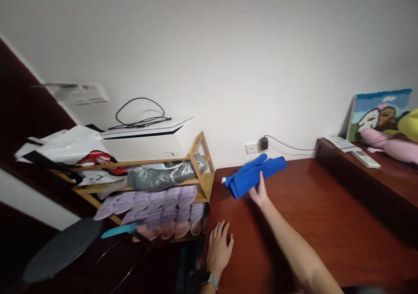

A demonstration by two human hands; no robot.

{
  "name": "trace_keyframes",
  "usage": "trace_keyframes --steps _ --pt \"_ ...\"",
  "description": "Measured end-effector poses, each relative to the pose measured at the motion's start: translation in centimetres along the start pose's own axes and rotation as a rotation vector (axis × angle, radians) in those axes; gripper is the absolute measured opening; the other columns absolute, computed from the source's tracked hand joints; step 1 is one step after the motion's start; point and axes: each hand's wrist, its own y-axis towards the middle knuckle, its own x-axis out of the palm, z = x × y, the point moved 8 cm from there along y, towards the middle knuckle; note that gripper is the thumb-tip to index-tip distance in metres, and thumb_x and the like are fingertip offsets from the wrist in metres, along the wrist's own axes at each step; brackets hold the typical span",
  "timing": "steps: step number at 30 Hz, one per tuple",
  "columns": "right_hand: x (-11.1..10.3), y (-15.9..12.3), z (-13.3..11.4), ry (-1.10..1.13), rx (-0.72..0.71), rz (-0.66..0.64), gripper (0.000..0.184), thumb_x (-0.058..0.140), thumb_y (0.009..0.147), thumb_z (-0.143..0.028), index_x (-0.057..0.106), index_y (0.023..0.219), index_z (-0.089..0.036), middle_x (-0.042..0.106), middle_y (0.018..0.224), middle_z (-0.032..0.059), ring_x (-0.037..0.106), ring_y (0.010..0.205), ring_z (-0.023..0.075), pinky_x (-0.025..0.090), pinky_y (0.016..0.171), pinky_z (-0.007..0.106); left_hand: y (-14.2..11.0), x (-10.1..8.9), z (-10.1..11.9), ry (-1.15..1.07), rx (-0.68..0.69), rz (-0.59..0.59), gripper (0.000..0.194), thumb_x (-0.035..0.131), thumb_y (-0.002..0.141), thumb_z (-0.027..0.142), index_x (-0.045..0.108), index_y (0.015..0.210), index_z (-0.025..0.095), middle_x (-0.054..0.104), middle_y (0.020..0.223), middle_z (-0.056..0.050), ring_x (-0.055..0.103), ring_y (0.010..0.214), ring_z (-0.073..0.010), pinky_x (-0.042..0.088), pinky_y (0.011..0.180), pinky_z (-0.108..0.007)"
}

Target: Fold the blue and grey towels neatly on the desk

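Note:
A bundle of folded blue cloth [250, 178] is held over the far left part of the reddish-brown wooden table [313, 224]. My right hand [259, 191] grips it from its near side, with the thumb showing against the cloth and the other fingers hidden beneath. A small white tag sticks out at the bundle's left end. My left hand [220, 248] lies palm down near the table's left edge, its fingers spread and holding nothing. A watch is on the left wrist.
Left of the table stands a wooden rack [204, 185] with rows of slippers [156, 200], a grey plastic-wrapped bundle and a white box [146, 146]. A black plug [264, 143] sits in the wall. On a raised ledge at right are a remote [365, 159], a pink plush [392, 146] and a picture.

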Motion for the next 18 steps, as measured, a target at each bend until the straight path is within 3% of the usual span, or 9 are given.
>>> trace_keyframes --steps 2,6,9,11,14,18 --pt "0.2 3.6 3.2 -0.118 0.028 0.103 0.048 0.069 0.079 -0.064 0.071 0.111 -0.028 0.071 0.132 0.0051 0.062 0.128 0.0227 0.051 0.106 0.041 -0.2 0.2 -0.2 -0.001 -0.015 -0.012 0.047 0.051 0.096 0.026 0.063 0.141 0.023 0.061 0.150 -0.010 0.054 0.139 -0.0288 0.044 0.117 -0.050" --pt "-3.7 5.7 8.3 -0.244 0.065 0.214 0.044 0.074 0.072 -0.055 0.067 0.108 -0.031 0.068 0.134 0.0040 0.061 0.127 0.0227 0.050 0.106 0.041 -0.6 0.6 -0.5 -0.010 -0.029 -0.024 0.050 0.051 0.095 0.026 0.060 0.144 0.027 0.058 0.152 -0.008 0.052 0.142 -0.0291 0.043 0.118 -0.050" --pt "-6.7 6.1 9.5 -0.343 0.042 0.207 0.050 0.079 0.066 -0.044 0.065 0.112 -0.031 0.072 0.122 0.0023 0.067 0.116 0.0212 0.051 0.105 0.039 -0.7 0.9 -0.7 -0.013 -0.035 -0.037 0.051 0.052 0.095 0.026 0.059 0.146 0.028 0.057 0.154 -0.007 0.049 0.144 -0.0292 0.042 0.119 -0.050" --pt "-7.4 7.0 9.4 -0.421 0.025 0.180 0.056 0.080 0.066 -0.040 0.064 0.118 -0.029 0.073 0.116 0.0025 0.070 0.110 0.0198 0.052 0.105 0.037 -0.7 0.8 -0.6 -0.014 -0.033 -0.035 0.052 0.052 0.095 0.025 0.058 0.146 0.028 0.056 0.154 -0.007 0.048 0.144 -0.0292 0.041 0.119 -0.050" --pt "-6.7 9.6 9.4 -0.558 0.011 0.127 0.061 0.075 0.071 -0.038 0.061 0.130 -0.029 0.073 0.119 0.0037 0.070 0.110 0.0182 0.054 0.104 0.035 -0.7 0.6 -0.5 -0.002 -0.030 -0.013 0.052 0.052 0.095 0.024 0.057 0.147 0.028 0.057 0.154 -0.007 0.049 0.143 -0.0285 0.042 0.118 -0.050" --pt "-3.9 13.0 9.9 -0.804 -0.008 0.020 0.063 0.065 0.080 -0.036 0.054 0.142 -0.032 0.070 0.131 0.0041 0.070 0.113 0.0173 0.058 0.101 0.036 -0.9 0.9 -0.8 0.025 -0.027 0.010 0.051 0.052 0.096 0.025 0.057 0.147 0.029 0.057 0.154 -0.005 0.051 0.142 -0.0278 0.045 0.116 -0.049"
